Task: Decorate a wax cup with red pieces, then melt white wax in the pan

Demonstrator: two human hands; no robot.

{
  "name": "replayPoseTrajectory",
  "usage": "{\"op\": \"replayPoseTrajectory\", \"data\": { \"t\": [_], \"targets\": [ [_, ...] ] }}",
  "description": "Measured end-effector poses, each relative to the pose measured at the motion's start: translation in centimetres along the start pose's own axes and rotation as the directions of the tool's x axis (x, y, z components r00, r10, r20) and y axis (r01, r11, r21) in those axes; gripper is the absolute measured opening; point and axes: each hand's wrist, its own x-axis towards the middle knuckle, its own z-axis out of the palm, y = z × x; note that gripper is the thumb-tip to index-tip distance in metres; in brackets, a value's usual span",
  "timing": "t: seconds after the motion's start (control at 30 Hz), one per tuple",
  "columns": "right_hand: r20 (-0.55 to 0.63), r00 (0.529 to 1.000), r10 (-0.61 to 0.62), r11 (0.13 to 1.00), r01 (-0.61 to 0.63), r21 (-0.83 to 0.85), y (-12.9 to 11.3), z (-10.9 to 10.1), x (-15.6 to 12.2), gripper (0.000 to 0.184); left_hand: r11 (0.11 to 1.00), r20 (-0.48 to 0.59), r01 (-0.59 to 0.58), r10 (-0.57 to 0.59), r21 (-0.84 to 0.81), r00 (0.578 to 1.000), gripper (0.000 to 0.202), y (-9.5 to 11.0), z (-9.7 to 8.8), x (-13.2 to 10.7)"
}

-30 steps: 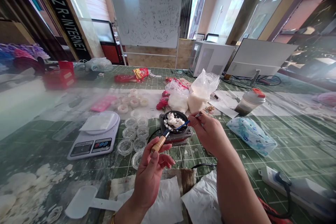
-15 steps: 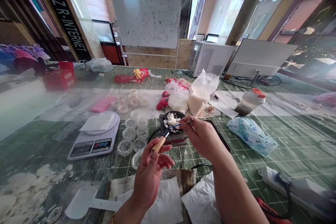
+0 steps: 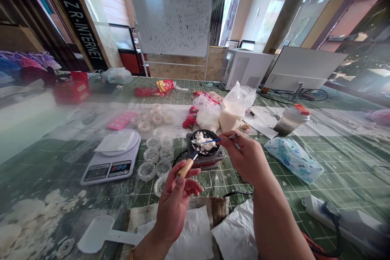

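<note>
Though partly apart, left fingers point(image 3: 178, 188) on handle point(image 3: 185, 167).

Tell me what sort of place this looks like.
Probably an office room doubling as a craft workspace. A whiteboard covered in writing stands beyond the table, a monitor sits on the table's far side, and a digital scale sits nearer.
</note>
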Motion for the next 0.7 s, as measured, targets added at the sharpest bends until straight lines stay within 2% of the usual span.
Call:
{"op": "replayPoseTrajectory", "data": {
  "t": [0.07, 0.2, 0.37, 0.47, 0.53, 0.63, 0.7],
  "targets": [
    [-0.057, 0.998, 0.000, 1.000, 0.000, -0.008, 0.3, -0.1, 0.1, 0.023, 1.000, 0.008, -0.003, 0.003, -0.004, 1.000, 0.030, 0.0, 0.0, 0.0],
    [0.011, 1.000, -0.026, 0.998, 0.026, -0.065, 0.6, -0.3, 0.1, 0.023, 1.000, 0.012, -0.010, 0.011, -0.012, 1.000, 0.030, -0.1, 0.0, 0.1],
    [-0.121, 0.993, 0.014, 0.989, -0.032, -0.142, 0.8, -0.7, 0.0, 0.024, 1.000, 0.024, -0.008, 0.008, -0.009, 1.000, 0.029, 0.0, 0.0, 0.0],
    [-0.034, 0.999, 0.023, 0.984, -0.028, -0.177, 0.9, -0.6, 0.2, 0.024, 1.000, 0.029, -0.008, 0.009, -0.010, 1.000, 0.028, 0.0, 0.0, 0.0],
    [-0.013, 1.000, 0.026, 0.986, -0.028, -0.162, 0.9, -0.7, 0.2, 0.024, 1.000, 0.027, -0.010, 0.010, -0.010, 1.000, 0.028, 0.0, 0.0, -0.1],
    [-0.092, 0.995, 0.032, 0.992, -0.043, -0.116, 0.5, -1.0, -0.1, 0.023, 1.000, 0.024, -0.009, 0.009, -0.007, 1.000, 0.028, 0.0, 0.0, 0.0],
    [-0.089, 0.996, 0.028, 0.995, -0.036, -0.092, 0.3, -1.3, -0.3, 0.023, 1.000, 0.025, -0.008, 0.009, -0.005, 1.000, 0.028, -0.1, -0.1, 0.0]
  ]
}}
